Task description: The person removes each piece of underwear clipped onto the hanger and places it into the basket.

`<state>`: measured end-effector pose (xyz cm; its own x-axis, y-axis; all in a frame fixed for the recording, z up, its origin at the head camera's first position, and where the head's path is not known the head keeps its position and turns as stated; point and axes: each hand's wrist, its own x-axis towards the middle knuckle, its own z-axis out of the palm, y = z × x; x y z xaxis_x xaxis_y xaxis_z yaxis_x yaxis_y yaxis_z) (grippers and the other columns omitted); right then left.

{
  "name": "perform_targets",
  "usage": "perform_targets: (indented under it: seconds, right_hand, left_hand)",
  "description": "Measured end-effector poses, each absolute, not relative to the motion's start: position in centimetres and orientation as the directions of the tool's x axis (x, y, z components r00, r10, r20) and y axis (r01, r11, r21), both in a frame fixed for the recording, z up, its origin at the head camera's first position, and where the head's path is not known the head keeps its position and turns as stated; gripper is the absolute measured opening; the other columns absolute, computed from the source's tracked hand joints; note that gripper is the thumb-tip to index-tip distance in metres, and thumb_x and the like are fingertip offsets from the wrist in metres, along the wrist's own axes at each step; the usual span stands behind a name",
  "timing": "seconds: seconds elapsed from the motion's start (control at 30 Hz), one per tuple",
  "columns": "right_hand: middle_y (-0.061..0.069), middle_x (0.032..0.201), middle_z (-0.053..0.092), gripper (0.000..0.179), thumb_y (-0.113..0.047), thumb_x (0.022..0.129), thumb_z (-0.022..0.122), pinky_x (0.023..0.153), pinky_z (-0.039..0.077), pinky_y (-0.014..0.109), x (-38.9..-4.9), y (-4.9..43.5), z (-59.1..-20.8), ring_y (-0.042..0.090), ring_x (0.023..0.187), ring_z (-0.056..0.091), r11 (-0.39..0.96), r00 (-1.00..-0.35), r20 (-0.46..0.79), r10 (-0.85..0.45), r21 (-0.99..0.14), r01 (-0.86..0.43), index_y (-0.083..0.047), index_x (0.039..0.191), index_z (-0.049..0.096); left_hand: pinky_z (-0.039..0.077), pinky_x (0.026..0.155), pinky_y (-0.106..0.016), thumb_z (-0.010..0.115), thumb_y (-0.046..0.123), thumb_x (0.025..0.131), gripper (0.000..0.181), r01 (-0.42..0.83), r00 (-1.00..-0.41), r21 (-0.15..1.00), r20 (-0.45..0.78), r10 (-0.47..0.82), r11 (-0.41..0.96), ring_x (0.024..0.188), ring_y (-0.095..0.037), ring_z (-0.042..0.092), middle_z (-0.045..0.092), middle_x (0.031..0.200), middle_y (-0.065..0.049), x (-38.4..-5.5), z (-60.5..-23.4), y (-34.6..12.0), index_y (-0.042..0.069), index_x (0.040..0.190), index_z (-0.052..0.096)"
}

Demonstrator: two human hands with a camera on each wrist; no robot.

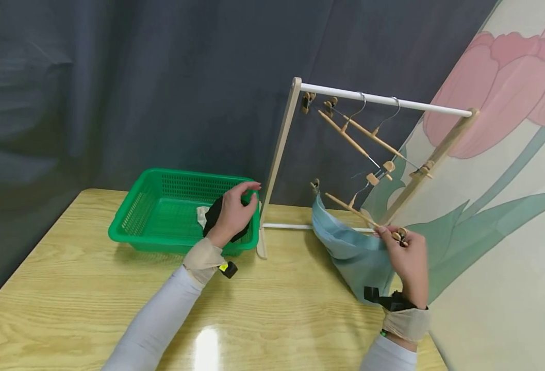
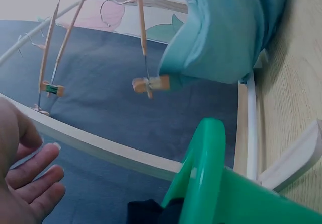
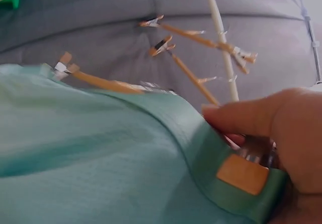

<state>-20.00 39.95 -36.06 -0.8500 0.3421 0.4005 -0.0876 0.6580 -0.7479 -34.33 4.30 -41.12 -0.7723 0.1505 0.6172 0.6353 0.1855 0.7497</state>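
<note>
My right hand (image 1: pixel 407 252) grips the end of a wooden clip hanger (image 1: pixel 351 207), thumb and fingers around its clip area. A light blue-green cloth garment (image 1: pixel 346 247) hangs from that hanger. One clip (image 2: pixel 151 84) bites a corner of the cloth at the far end. By my right fingers, another wooden clip (image 3: pixel 244 173) lies against the garment's band. My left hand (image 1: pixel 235 211) hovers over the right end of a green plastic basket (image 1: pixel 147 206), fingers loosely bent with nothing between them. Beneath it a black cloth (image 1: pixel 213 214) and a small white cloth (image 1: pixel 202 215) lie in the basket.
A small rack with wooden sides and a white top rail (image 1: pixel 420 105) stands right of the basket. Two bare clip hangers (image 1: pixel 344 135) hang from the rail. The wooden table (image 1: pixel 272 309) lies below, with a dark curtain (image 1: pixel 198 87) behind and a flower-painted wall (image 1: pixel 499 232) at right.
</note>
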Motion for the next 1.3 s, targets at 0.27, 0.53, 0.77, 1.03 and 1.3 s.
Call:
perform_targets:
  seconds: [0.27, 0.53, 0.77, 1.03, 1.3]
  right_hand:
    - [-0.002, 0.080, 0.077, 0.017, -0.011, 0.099, 0.067, 0.049, 0.031, 0.030, -19.6, 37.1, -35.7, 0.005, 0.057, 0.043, 0.641, -0.885, 0.465, 0.032, -0.689, -0.338, -0.001, 0.097, 0.079]
    - [-0.006, 0.077, 0.076, 0.013, -0.002, 0.097, 0.067, 0.051, 0.034, 0.026, -18.5, 34.8, -34.3, 0.004, 0.055, 0.047, 0.644, -0.841, 0.536, -0.073, -0.619, -0.450, -0.004, 0.096, 0.080]
    - [0.003, 0.083, 0.077, 0.022, 0.010, 0.094, 0.063, 0.072, 0.054, 0.017, -17.6, 33.5, -33.9, 0.007, 0.085, 0.072, 0.527, -0.800, 0.543, -0.254, -0.616, -0.586, -0.006, 0.096, 0.078]
    - [0.003, 0.080, 0.077, 0.024, 0.013, 0.092, 0.064, 0.069, 0.055, 0.021, -18.8, 30.3, -33.5, 0.012, 0.081, 0.073, 0.393, -0.761, 0.562, -0.325, -0.651, -0.649, -0.005, 0.093, 0.079]
    - [0.006, 0.090, 0.076, 0.025, 0.006, 0.088, 0.073, 0.073, 0.052, 0.022, -19.8, 26.3, -33.9, 0.009, 0.084, 0.069, 0.450, -0.746, 0.643, -0.175, -0.622, -0.642, -0.009, 0.108, 0.078]
  left_hand:
    - [0.048, 0.104, -0.050, 0.059, 0.005, 0.101, 0.027, 0.738, -0.675, 0.644, 0.697, 0.242, 0.202, 0.125, -0.028, 0.060, 0.066, 0.130, -0.015, -31.5, -40.7, 3.2, 0.004, 0.126, 0.069]
    - [0.041, 0.113, -0.050, 0.064, 0.009, 0.100, 0.030, 0.820, -0.573, 0.529, 0.769, 0.286, 0.219, 0.138, -0.032, 0.050, 0.064, 0.135, -0.013, -29.3, -39.5, 3.0, 0.003, 0.129, 0.067]
    - [0.043, 0.111, -0.050, 0.065, 0.010, 0.099, 0.033, 0.836, -0.544, 0.478, 0.785, 0.296, 0.270, 0.136, -0.034, 0.051, 0.063, 0.136, -0.014, -27.6, -38.5, 1.9, 0.003, 0.131, 0.066]
    - [0.055, 0.094, -0.041, 0.071, 0.018, 0.097, 0.035, 0.846, -0.533, 0.455, 0.716, 0.451, 0.279, 0.114, -0.021, 0.065, 0.069, 0.124, -0.009, -25.4, -36.9, -0.3, 0.004, 0.128, 0.069]
    - [0.042, 0.052, -0.023, 0.074, 0.002, 0.091, 0.016, 0.847, -0.529, 0.495, 0.748, 0.400, 0.194, 0.061, -0.006, 0.049, 0.073, 0.088, -0.002, -26.0, -37.4, -3.7, 0.005, 0.105, 0.080]
